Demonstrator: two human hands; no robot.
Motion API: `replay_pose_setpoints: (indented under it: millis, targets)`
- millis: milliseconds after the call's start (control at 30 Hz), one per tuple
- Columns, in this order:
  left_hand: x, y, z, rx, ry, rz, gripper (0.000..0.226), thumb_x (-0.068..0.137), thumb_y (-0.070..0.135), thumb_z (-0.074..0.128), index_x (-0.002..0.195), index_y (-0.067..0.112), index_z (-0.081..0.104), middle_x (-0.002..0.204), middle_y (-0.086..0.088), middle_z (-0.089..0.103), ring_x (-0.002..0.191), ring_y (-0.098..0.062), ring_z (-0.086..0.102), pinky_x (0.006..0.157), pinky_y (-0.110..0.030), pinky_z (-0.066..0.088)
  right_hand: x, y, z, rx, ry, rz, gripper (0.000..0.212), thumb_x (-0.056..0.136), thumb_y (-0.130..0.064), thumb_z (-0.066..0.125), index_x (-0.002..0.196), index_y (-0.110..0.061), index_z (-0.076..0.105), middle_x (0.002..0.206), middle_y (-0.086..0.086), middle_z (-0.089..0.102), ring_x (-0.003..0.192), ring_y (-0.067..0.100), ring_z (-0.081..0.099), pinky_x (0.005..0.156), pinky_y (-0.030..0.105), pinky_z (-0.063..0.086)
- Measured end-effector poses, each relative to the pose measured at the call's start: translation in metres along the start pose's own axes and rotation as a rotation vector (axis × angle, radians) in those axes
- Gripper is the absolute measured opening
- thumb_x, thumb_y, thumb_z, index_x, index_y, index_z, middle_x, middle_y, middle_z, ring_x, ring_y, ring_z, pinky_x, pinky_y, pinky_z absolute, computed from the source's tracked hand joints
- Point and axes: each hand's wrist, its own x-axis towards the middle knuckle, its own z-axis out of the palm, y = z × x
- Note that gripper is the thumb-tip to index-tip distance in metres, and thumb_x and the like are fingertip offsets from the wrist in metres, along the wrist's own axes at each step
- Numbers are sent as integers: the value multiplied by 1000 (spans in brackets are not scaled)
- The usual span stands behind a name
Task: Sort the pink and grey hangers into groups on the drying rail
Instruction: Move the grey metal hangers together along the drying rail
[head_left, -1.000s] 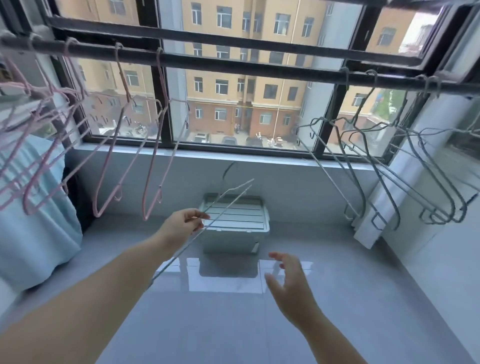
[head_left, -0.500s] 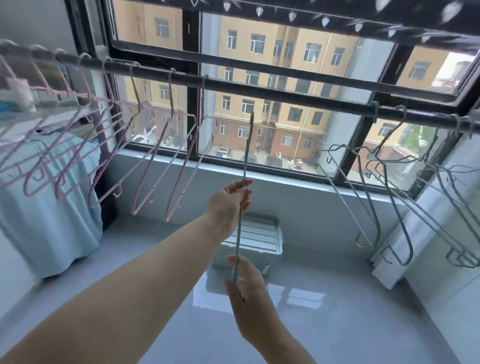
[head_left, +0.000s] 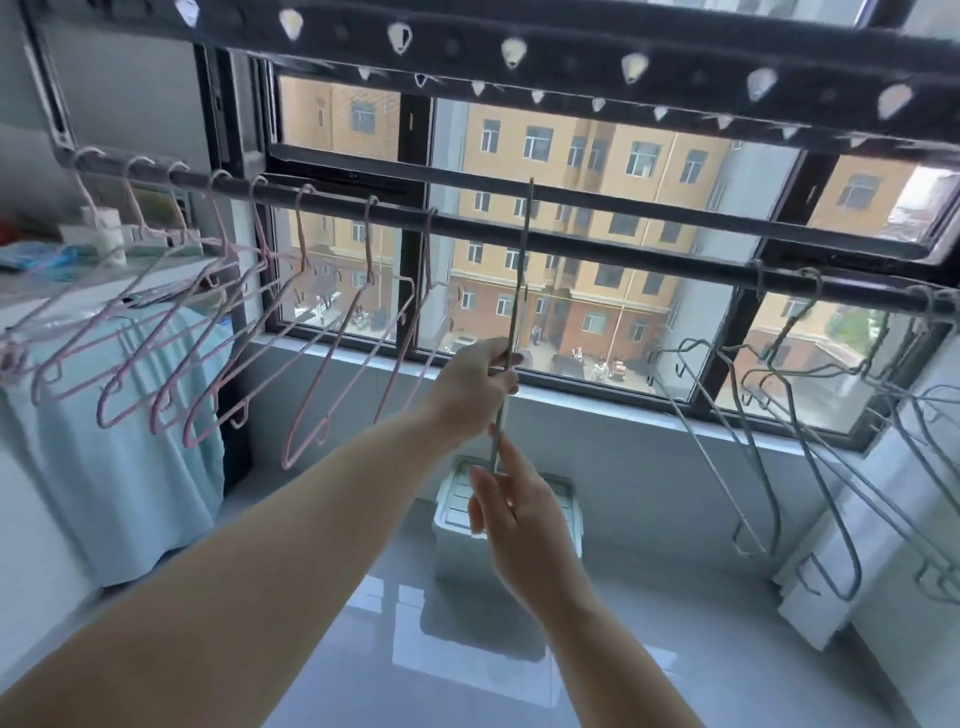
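Note:
A dark drying rail (head_left: 597, 244) runs across the window. Several pink hangers (head_left: 218, 322) hang in a row on its left part. Several grey hangers (head_left: 769, 415) hang on its right part. I hold one grey hanger (head_left: 521, 270) edge-on and upright in front of the rail's bare middle stretch, its hook reaching to rail height. My left hand (head_left: 475, 387) pinches it about halfway down. Below, my right hand (head_left: 519, 519) grips its lower end.
A white plastic box (head_left: 452, 514) stands on the glossy floor under the window. A light blue cloth (head_left: 119, 457) covers a unit at the left. An overhead rack bar with holes (head_left: 519, 47) runs above the rail. A white appliance (head_left: 857, 545) stands at the right.
The grey hanger rose from a low slant to upright at rail height. My right hand came from open air onto its lower end. The view tilted upward.

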Motion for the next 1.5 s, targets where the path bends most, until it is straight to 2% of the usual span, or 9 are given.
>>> replay_pose_setpoints:
  millis: [333,467,567,667,800,1000,1100,1333,1500]
  targets:
    - [5,-26,-1,-45,32,-165,26,93,7,44,117,3,52,115,-10,58,79,-11,55,80,-28,44,10,7,14,96,-27,112,36,93,-23,45,128,-26,47,49,-9,47,47,4,42,54,21,37]
    - [4,-31,-1,-41,49,-173,33,93,7,41,126,5,45,126,-10,53,88,-14,56,85,-31,43,2,1,9,17,-64,153,44,92,-31,48,135,-24,39,103,-2,60,86,6,56,80,21,43]
    - [3,-35,4,229,87,-198,62,90,5,42,144,21,16,149,-8,24,133,-27,28,112,-43,23,-8,-2,-21,-197,160,50,44,89,-27,55,130,-18,44,126,1,43,116,6,40,102,15,26]
    - [-5,-25,23,450,178,-88,79,86,5,47,144,31,0,153,-1,1,139,-24,1,113,-44,8,-17,1,-75,-421,550,-27,42,82,-13,63,122,-14,52,126,9,44,115,3,28,100,1,10]
    - [-17,-2,73,372,36,86,78,86,9,49,144,30,2,152,4,10,139,-15,3,113,-33,5,-30,25,-140,-618,597,313,54,82,-6,58,133,-5,38,133,20,42,123,31,37,102,30,29]
    - [-36,19,134,230,-293,105,61,92,18,45,144,21,13,149,-4,28,138,-20,18,114,-36,14,-45,61,-141,-269,420,361,24,93,-6,42,114,-13,50,87,-10,64,80,-2,60,61,-2,35]
    - [-38,17,139,215,-304,128,59,93,17,43,144,20,14,151,-3,26,140,-18,15,114,-32,10,-42,54,-142,-65,503,226,23,95,-8,40,100,-25,56,72,-12,66,55,-6,55,54,3,38]
    - [-38,10,135,140,-295,183,53,89,3,42,139,19,32,143,-1,39,134,-17,30,113,-25,20,-9,31,-148,403,213,207,21,92,-11,47,106,0,57,80,2,67,74,2,64,65,7,45]
    - [-42,-14,126,175,-260,103,65,91,35,48,144,25,12,151,2,26,139,-12,21,114,-27,16,-14,34,-140,509,210,145,40,80,-14,55,119,-14,46,66,-4,63,66,-1,62,63,9,47]
